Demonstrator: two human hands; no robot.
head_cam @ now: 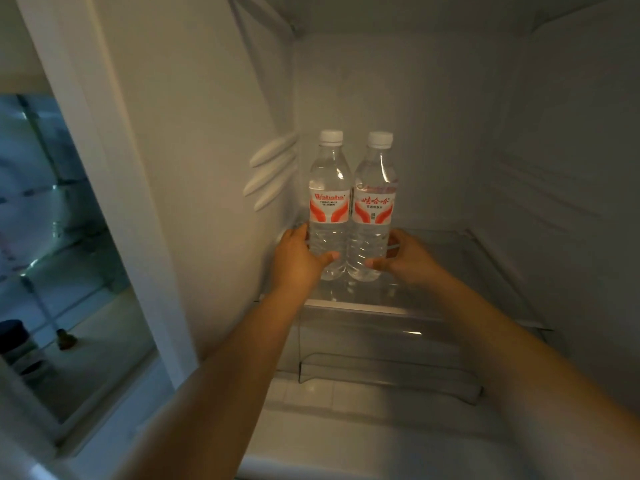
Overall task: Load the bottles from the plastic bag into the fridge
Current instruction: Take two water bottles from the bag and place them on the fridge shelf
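Not much to see of me here, just my two forearms and hands. Both arms are bare the whole way down to the frame edge, no sleeves showing. My left hand (297,255) has no ring, watch or band on it, and same goes for my right hand (406,258). No gloves either, plain bare fingers.
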